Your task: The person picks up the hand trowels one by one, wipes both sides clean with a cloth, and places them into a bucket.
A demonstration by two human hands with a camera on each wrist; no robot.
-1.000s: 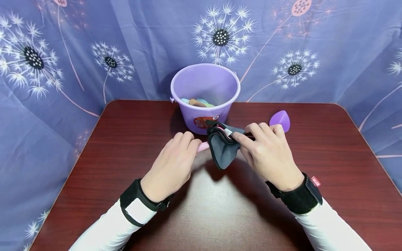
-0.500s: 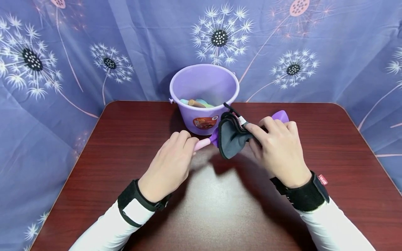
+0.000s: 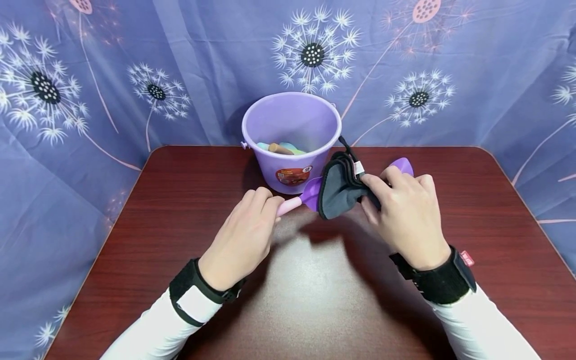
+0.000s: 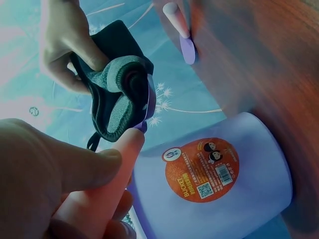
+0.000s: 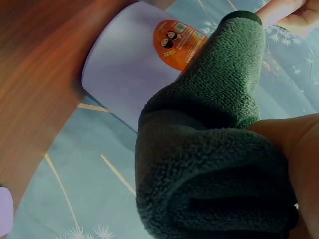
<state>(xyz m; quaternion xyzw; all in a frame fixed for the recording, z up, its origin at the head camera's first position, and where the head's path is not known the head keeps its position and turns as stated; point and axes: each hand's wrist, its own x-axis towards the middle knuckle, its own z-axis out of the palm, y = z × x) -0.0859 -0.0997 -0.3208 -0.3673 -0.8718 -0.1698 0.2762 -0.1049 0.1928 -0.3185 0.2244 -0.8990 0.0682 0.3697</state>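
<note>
My left hand (image 3: 243,240) grips the pink handle of a toy shovel (image 3: 310,194) with a purple blade, held up in front of the bucket. My right hand (image 3: 407,220) holds a folded dark grey cloth (image 3: 339,192) with black edging and a small white tag. The cloth covers the far part of the blade; in the left wrist view the cloth (image 4: 119,94) lies over it, just past the handle. In the right wrist view the fluffy cloth (image 5: 214,164) bunches in the fingers and hides much of the hand.
A purple bucket (image 3: 292,125) with an orange label stands at the back of the brown table (image 3: 202,175), several toys inside, one with a tan end. Behind my right hand lies another purple-bladed toy (image 3: 405,165), its handle (image 4: 175,17) showing in the left wrist view. A dandelion-print curtain (image 3: 216,60) hangs behind.
My right hand has drawn the cloth rightward and slightly back along the blade, so more purple shows beside the handle. My left hand has stayed nearly still.
</note>
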